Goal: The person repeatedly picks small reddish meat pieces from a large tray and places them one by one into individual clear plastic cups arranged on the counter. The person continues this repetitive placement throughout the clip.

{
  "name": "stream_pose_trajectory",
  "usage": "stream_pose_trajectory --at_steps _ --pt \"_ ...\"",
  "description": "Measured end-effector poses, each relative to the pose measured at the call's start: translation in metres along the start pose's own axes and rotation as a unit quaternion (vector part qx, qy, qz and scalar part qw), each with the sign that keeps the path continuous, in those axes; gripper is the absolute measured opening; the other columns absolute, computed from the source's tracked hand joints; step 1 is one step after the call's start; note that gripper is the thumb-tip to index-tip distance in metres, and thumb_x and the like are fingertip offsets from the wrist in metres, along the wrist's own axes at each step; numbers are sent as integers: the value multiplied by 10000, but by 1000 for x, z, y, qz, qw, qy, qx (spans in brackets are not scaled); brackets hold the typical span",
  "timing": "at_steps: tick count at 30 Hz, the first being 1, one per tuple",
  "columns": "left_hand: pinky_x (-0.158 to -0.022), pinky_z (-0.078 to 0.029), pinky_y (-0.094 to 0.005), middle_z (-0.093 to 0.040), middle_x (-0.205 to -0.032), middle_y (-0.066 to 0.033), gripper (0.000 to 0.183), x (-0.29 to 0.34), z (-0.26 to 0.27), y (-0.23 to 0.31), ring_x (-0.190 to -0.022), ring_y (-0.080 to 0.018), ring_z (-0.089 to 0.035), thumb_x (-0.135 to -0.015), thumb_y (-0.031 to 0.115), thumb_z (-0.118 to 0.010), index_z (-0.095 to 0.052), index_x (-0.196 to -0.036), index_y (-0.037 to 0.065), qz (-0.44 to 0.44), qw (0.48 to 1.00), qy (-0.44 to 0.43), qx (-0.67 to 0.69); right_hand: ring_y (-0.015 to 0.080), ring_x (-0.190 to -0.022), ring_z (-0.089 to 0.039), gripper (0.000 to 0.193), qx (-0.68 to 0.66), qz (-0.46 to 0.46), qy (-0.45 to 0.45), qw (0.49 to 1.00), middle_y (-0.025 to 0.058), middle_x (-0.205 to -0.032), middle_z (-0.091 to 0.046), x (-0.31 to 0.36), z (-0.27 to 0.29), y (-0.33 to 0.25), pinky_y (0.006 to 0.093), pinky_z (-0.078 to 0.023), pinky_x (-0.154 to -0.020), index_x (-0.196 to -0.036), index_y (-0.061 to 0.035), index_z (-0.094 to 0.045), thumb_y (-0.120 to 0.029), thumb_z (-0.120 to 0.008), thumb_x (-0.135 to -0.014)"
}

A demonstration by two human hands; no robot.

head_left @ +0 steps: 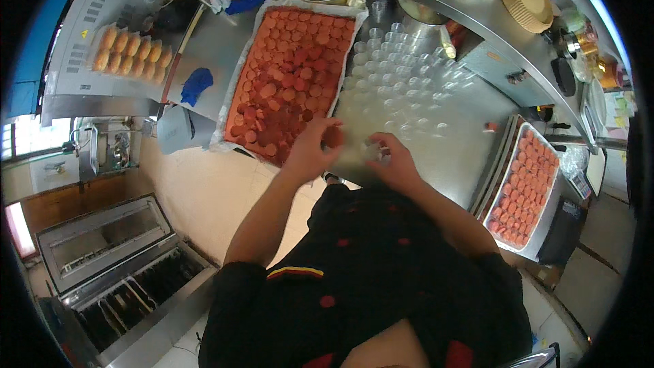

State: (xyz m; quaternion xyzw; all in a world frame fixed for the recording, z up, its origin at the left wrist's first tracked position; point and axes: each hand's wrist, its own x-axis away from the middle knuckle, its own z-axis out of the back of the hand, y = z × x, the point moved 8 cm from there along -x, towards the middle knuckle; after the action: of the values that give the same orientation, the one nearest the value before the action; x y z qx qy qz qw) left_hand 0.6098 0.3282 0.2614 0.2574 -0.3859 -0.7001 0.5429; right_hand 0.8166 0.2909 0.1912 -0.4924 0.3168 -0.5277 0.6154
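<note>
My left hand (315, 153) is curled at the near right corner of a large paper-lined tray (233, 105), its fingers closed on a round red cake disc (332, 138). Many red cake discs (289, 82) lie loose and overlapping over the tray. My right hand (398, 167) grips a small clear plastic cup (377, 152) just right of the left hand, at the counter's front edge. Fingertips of both hands are slightly blurred. Beyond them, rows of clear plastic cups (402, 82) stand on the steel counter (446, 157).
At right sits a metal tray (501, 221) of red discs (528, 184). A single red piece (490, 127) lies left of it. A blue cloth (197, 86) rests left of the big tray. A steel shelf (436, 0) overhangs the back, with paper baking cups (528, 1) on it.
</note>
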Motion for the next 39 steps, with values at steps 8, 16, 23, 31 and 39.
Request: stream_pose_trajectory --at_steps 8,16,23,31,39 --pt "-889 -544 -368 -660 -1180 -103 488 -14 -52 46 -1057 -272 -653 -757 173 -905 -692 -1188 90 -67 997 -25 1 322 -1037 -671 529 3 43 57 997 163 -1171 -641 1 18 -19 393 -554 -890 -1269 -69 -581 -77 -830 -803" --pt "-968 -530 -359 -635 -1250 -110 575 -13 -66 55 -1143 -265 -635 -822 194 -869 -638 -1337 89 -94 995 -12 -2 342 -1032 -670 511 2 71 90 993 163 -1164 -636 10 38 -27 403 -557 -894 -1251 -68 -582 -58 -818 -798" --pt "-970 -559 -367 -646 -1269 -133 593 -1 -111 24 -1109 -218 -661 -951 89 -752 -456 -1461 27 239 834 -65 493 378 -1126 -627 515 21 101 114 988 160 -1193 -637 18 49 -39 437 -531 -952 -1236 -78 -596 -86 -826 -776" --pt "-872 -585 -355 -667 -1178 -128 549 -6 -127 24 -1031 -221 -687 -913 2 -757 -487 -1390 20 269 816 -78 505 399 -1167 -595 517 45 152 139 978 165 -1238 -641 31 60 -51 470 -485 -1022 -1241 -85 -602 -108 -821 -773" --pt "-853 -570 -328 -700 -1109 -114 460 -10 -144 20 -969 -196 -692 -916 9 -713 -540 -1342 8 253 827 -36 501 368 -1167 -593 600 78 187 142 969 152 -1279 -637 39 66 -46 435 -481 -1021 -1324 -117 -597 -17 -797 -766"
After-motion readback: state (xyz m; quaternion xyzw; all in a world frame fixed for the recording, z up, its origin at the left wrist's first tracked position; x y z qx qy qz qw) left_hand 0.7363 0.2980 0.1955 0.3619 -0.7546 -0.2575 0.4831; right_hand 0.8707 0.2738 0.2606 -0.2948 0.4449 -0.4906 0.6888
